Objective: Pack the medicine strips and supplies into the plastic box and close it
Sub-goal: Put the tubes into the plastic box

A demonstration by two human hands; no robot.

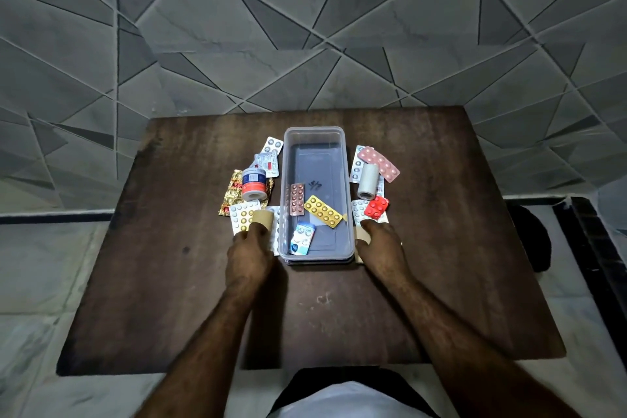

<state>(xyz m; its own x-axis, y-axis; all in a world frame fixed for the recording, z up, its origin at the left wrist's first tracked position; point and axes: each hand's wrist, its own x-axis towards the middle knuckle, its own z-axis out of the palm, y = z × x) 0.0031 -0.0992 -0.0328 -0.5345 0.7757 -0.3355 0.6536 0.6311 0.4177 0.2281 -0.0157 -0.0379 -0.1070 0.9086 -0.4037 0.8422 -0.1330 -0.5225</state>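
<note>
The clear plastic box (345, 159) stands open in the middle of the table. Inside lie a brown strip (297, 199), a yellow strip (323, 211) and a small blue-white packet (302, 237). My left hand (251, 249) grips a tan tape roll (263, 219) left of the box, over a white strip with yellow pills (241, 215). My right hand (380, 244) holds another tan roll (362, 235) at the box's right side. A red strip (376, 207), a white roll (368, 181) and a pink strip (379, 163) lie beyond it.
Left of the box stand a small jar (253, 184) on a gold-red strip (230, 195), with silver strips (269, 154) behind. The dark wooden table (169, 282) has bare room in front and at both sides. Grey tiled floor surrounds it.
</note>
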